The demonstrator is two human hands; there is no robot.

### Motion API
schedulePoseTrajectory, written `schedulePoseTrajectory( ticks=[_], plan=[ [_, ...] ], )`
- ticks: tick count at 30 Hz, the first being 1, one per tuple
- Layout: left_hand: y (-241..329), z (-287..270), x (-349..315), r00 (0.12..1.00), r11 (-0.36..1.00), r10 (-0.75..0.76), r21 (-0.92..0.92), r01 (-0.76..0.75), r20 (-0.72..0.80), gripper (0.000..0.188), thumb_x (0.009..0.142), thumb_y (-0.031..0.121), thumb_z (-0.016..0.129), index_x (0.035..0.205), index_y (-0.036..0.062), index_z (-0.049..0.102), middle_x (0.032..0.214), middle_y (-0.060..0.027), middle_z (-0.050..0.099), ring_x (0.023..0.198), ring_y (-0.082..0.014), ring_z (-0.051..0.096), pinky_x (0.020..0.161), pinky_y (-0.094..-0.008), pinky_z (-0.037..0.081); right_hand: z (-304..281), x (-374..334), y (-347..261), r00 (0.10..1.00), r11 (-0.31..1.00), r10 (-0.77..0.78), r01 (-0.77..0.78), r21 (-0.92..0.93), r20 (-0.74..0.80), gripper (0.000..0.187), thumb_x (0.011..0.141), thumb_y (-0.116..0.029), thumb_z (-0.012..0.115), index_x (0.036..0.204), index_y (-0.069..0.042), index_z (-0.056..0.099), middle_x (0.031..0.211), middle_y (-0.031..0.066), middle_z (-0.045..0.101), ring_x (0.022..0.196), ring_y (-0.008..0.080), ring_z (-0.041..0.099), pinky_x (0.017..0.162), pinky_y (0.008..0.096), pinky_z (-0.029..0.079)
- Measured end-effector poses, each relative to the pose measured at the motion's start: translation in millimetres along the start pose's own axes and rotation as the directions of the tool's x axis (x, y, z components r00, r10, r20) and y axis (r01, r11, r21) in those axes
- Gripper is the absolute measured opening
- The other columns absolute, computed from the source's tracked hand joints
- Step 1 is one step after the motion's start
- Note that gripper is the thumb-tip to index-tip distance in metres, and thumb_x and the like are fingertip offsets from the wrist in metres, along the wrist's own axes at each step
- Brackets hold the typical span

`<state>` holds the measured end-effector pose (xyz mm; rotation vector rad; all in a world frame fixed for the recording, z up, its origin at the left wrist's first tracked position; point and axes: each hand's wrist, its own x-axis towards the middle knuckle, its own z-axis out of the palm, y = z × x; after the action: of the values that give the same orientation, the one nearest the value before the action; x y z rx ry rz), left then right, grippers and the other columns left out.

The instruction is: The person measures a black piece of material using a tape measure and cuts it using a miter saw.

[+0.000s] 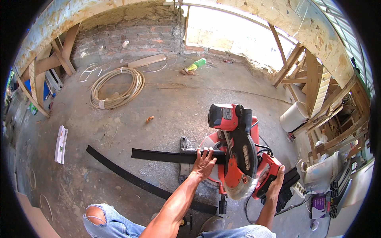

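A red and black miter saw (242,152) stands on the concrete floor in front of my knees. My right hand (274,183) is wrapped round its red and black handle; whether the trigger is pressed, I cannot tell. The saw head sits low over the base. My left hand (204,163) grips a long black profile (166,156) with its fingers over it, at the fence left of the blade guard. Under the guard the profile's far end is hidden. A second black strip (135,179) lies on the floor, running from the left toward my feet.
A spirit level (61,144) lies far left. Beyond the saw are a coil of beige hose (94,93) and a green bottle (197,64). At right stand a white bucket (294,116), a power strip (298,189) with cords, and a purple box (318,206). Timber trestles flank the area.
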<state>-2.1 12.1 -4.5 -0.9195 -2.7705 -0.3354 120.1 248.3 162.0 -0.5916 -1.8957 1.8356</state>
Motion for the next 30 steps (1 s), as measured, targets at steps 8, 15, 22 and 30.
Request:
schedulePoseTrajectory(
  ticks=[8, 15, 22, 30],
  plan=[
    [0, 0, 0, 1.0, 1.0, 0.007, -0.016, -0.008, -0.009, 0.026, 0.081, 0.017, 0.065, 0.107, 0.0148, 0.071, 0.14, -0.0189, 0.042, 0.135, -0.0389, 0.034, 0.11, -0.0637, 0.022, -15, -11, 40, 0.998, 0.997, -0.054, 0.052, 0.065, 0.026, 0.074, 0.098, -0.071, 0.032, 0.092, -0.002, 0.06, 0.064, 0.0066, 0.059, 0.049, 0.0175, 0.059, 0.044, 0.0291, 0.047],
    [-3, 1, 0, 1.0, 0.999, 0.019, -0.034, -0.019, -0.002, 0.026, 0.083, 0.017, 0.064, 0.108, 0.0138, 0.069, 0.14, -0.0186, 0.042, 0.136, -0.0386, 0.034, 0.109, -0.0646, 0.022, -9, -1, 12, 0.999, 0.998, 0.021, -0.023, 0.058, 0.042, 0.069, 0.097, -0.071, 0.039, 0.092, -0.005, 0.059, 0.065, 0.0059, 0.057, 0.052, 0.0186, 0.057, 0.049, 0.032, 0.048],
    [-4, -6, -3, 0.999, 0.999, 0.02, -0.036, -0.019, 0.029, 0.025, 0.089, 0.016, 0.058, 0.112, 0.0104, 0.066, 0.142, -0.0178, 0.042, 0.137, -0.037, 0.034, 0.109, -0.0651, 0.022, 19, 29, -54, 0.996, 0.994, 0.086, -0.086, -0.074, 0.007, 0.069, 0.095, -0.071, 0.042, 0.088, -0.006, 0.061, 0.061, 0.0024, 0.055, 0.046, 0.0153, 0.056, 0.044, 0.0285, 0.047],
    [-7, -8, -2, 0.998, 0.996, 0.046, -0.083, -0.042, 0.047, 0.024, 0.089, 0.015, 0.058, 0.112, 0.0096, 0.066, 0.143, -0.0179, 0.041, 0.138, -0.0363, 0.033, 0.108, -0.066, 0.022, 23, 33, -65, 0.997, 0.984, 0.08, -0.077, -0.158, 0.011, 0.076, 0.096, -0.074, 0.037, 0.092, -0.003, 0.064, 0.063, 0.0022, 0.056, 0.05, 0.0128, 0.058, 0.046, 0.0274, 0.051]
  ],
)
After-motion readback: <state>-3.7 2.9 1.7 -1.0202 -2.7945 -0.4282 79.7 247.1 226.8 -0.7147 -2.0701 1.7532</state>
